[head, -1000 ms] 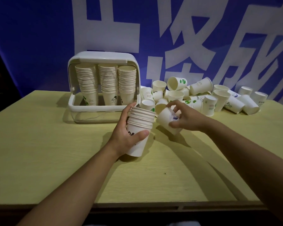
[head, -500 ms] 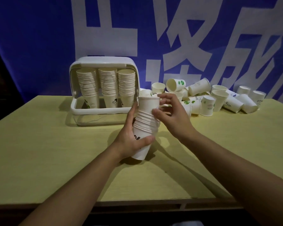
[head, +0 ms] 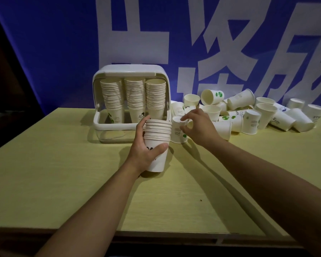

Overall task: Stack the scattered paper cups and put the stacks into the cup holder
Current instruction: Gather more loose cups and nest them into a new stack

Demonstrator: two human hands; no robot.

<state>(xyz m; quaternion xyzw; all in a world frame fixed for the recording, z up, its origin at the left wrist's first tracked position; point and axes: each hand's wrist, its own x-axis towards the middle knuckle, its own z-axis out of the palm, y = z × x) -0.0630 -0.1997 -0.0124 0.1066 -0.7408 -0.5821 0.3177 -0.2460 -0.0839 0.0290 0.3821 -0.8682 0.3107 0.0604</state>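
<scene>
The cup holder (head: 130, 101) stands at the back left of the surface (head: 54, 164), with three stacks inside. In front of it the left hand (head: 145, 151) has its fingers wrapped round a stack of cups (head: 157, 143) standing upright. Just to the right, the right hand (head: 198, 127) pinches the rim of a single cup (head: 178, 132), with loose cups (head: 258, 115) scattered beyond.

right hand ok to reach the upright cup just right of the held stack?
Probably yes. The right hand is already at that upright cup, fingers around its rim. The stack in the left hand sits beside it, not across the way.
</scene>
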